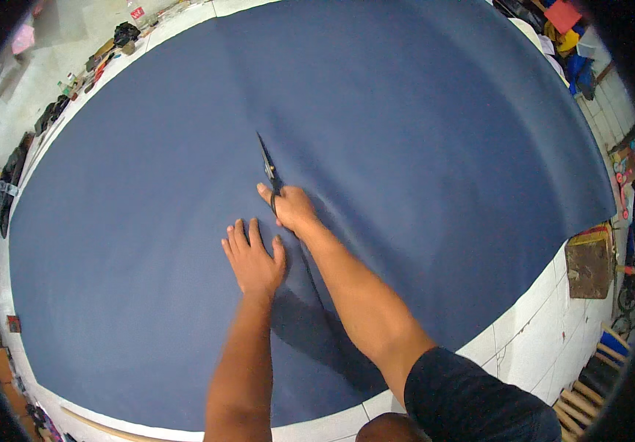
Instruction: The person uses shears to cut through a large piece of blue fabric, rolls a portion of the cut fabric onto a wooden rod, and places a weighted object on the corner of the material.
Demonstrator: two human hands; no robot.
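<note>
A large dark blue sheet (133,199), smooth like leatherette, is spread out beneath both my hands. My right hand (294,208) is closed round the black handles of a pair of scissors (266,160), whose blades point away from me over the sheet. Nearer to me and to the left, my left hand (255,265) lies flat on the sheet with its fingers spread. From near my right hand a thin dark line runs back toward me between my forearms; it looks like a slit. Whether the lower blade is under the sheet, I cannot tell.
White floor tiles (534,324) border the sheet. A brown board-like block (590,269) stands by its right edge, with wooden slats (581,401) nearer to me. Along the far left lie a plastic bottle (138,15), a black bag (125,34) and clutter. Coloured cloths (568,37) are heaped far right.
</note>
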